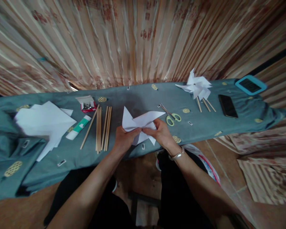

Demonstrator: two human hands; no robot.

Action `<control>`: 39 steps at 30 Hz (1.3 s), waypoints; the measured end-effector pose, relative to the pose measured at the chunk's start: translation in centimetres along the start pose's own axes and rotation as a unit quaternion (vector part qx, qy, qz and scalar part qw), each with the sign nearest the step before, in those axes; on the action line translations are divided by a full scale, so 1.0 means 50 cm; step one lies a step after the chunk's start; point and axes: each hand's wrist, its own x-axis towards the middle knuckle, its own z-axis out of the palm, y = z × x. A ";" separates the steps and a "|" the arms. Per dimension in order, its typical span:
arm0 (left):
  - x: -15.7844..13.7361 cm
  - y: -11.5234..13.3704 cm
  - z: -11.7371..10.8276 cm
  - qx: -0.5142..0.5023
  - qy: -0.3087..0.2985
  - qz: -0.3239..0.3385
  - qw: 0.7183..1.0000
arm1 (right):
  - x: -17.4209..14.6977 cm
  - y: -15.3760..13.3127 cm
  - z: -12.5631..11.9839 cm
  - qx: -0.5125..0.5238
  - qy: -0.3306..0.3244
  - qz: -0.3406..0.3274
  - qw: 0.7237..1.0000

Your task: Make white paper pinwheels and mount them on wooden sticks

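A white paper pinwheel [139, 121] is held between both hands above the near edge of the table. My left hand [126, 137] is closed on its left side, with the thumb pressed near the middle. From the right, my right hand [160, 132] pinches it too, and the two thumb tips almost meet at the centre. Pointed paper blades stick out up, right and down from the fingers. Green-handled scissors [170, 116] lie just beyond my right hand. Several wooden sticks [103, 128] lie side by side to the left of my left hand.
Left on the grey cloth [124, 95] are white paper sheets [41, 119], a green-and-white glue tube [78, 127] and a red box of metal pins [87, 105]. To the right lie finished pinwheels [196, 84] on sticks, a black phone [228, 106] and a blue-framed device [251, 85]. A curtain [138, 41] hangs behind.
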 end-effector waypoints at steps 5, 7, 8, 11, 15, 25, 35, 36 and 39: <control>0.008 -0.006 -0.007 0.053 -0.005 0.017 0.998 | 0.007 0.001 0.003 -0.011 0.012 -0.026 1.000; 0.012 -0.008 -0.009 0.069 -0.006 0.022 0.997 | 0.011 0.002 0.006 -0.008 0.023 -0.028 0.999; 0.013 -0.009 -0.010 0.069 -0.006 0.025 0.997 | 0.013 0.002 0.007 -0.006 0.025 -0.027 0.999; 0.016 -0.010 -0.013 0.058 -0.005 0.037 0.998 | 0.016 0.000 0.011 -0.002 0.026 -0.028 0.999; 0.017 -0.006 -0.017 0.043 -0.007 0.034 0.998 | 0.020 -0.003 0.015 -0.008 0.027 -0.022 0.999; 0.017 0.000 -0.021 0.002 -0.003 0.001 1.000 | 0.021 -0.005 0.026 -0.016 0.022 -0.023 0.999; 0.017 0.010 -0.037 -0.030 0.015 -0.003 0.999 | 0.014 -0.016 0.032 0.016 -0.014 -0.012 1.000; 0.017 0.014 -0.039 -0.038 0.023 -0.002 0.999 | 0.015 -0.017 0.029 0.026 -0.005 -0.024 0.999; 0.020 0.026 -0.051 -0.057 0.052 -0.001 0.997 | 0.023 -0.016 0.021 0.053 0.046 -0.062 0.996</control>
